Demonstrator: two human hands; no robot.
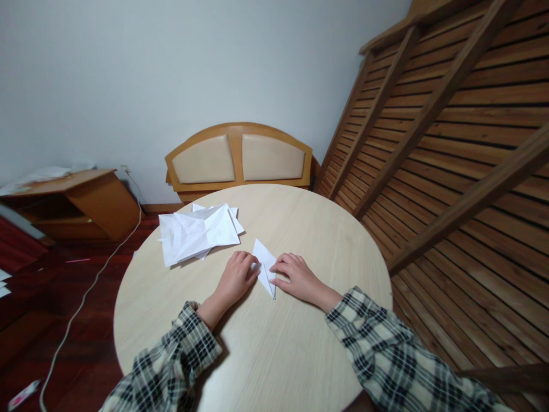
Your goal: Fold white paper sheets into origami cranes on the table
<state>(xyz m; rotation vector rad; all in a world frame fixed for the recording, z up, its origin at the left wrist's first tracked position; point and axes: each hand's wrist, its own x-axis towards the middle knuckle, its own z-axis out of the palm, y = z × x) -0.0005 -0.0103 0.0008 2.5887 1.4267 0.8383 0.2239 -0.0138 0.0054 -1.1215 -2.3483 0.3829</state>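
Note:
A small sheet of white paper [265, 252], folded into a narrow diamond with pointed ends, lies on the round table. Its folded flaps meet along a slanting line near the middle. My left hand [238, 276] is at its left edge, fingers bent and thumb tucked close, gripping the paper there. From the right, my right hand [295, 277] holds the opposite edge between thumb and fingertips. Parts of both paper edges are hidden under my fingers.
Creased white sheets [199, 232] lie loosely stacked on the table [317, 229], left of my hands. Beyond it stands a padded headboard [235, 154]. A slatted wooden frame [454, 143] leans at the right. A cable [92, 292] runs across the floor near a wooden cabinet [98, 200].

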